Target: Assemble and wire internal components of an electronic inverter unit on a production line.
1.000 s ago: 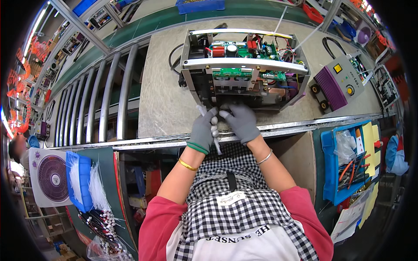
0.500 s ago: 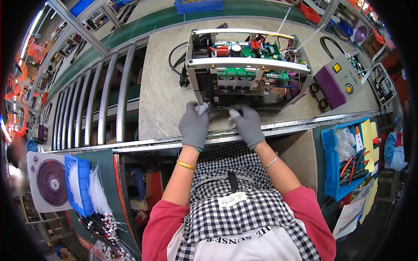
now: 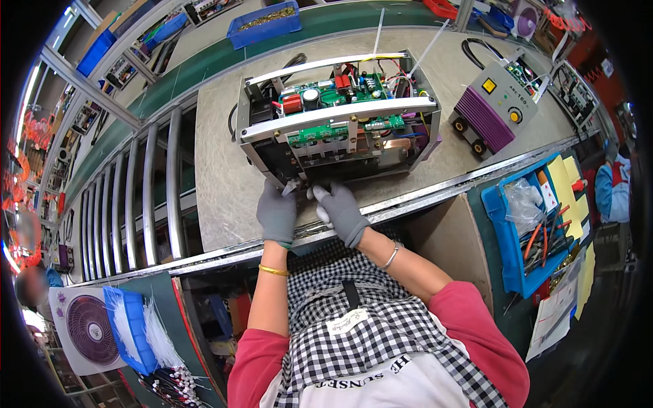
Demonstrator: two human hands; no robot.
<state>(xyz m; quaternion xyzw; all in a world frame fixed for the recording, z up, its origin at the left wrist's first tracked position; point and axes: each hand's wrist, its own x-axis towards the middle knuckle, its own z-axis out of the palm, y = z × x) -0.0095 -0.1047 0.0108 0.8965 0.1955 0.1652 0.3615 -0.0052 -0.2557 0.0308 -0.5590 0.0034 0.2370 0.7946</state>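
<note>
An open metal-framed electrical unit with green circuit boards, red parts and loose wires stands on the worktable before me. At its near lower left corner, my gloved left hand pinches a small white piece, perhaps a connector; its exact kind is too small to tell. Just to the right, my gloved right hand has its fingers curled together close to the left fingertips, below the unit's near edge. Whatever those right fingers grip is hidden. Two thin white strips stick up from the unit's far right side.
A purple and grey boxed unit stands to the right on the worktable. Metal rollers lie left. A blue tray of pliers is at right; a blue bin of white ties and a fan at lower left.
My view has turned, so the unit appears further left and tilted. Both hands stay by its lower left corner; the right hand has drawn closer to the left, its fingers more curled.
</note>
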